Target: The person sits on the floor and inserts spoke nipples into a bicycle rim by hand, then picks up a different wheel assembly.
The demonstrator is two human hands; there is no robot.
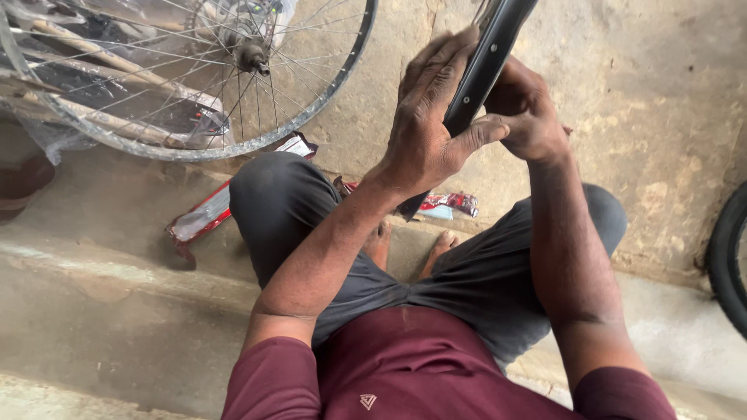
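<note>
Both hands [467, 117] clasped around black rim [489, 54]

A single head-worn camera looks steeply down from close above the person's lap and hands, facing the concrete floor [607, 93] ahead.

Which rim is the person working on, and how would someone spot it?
Start at the seated person's knees. Both hands, left hand and right hand, grip a bare black rim rising out of frame. Unlike the spoked silver wheel leaning nearby, it shows no spokes.
</note>
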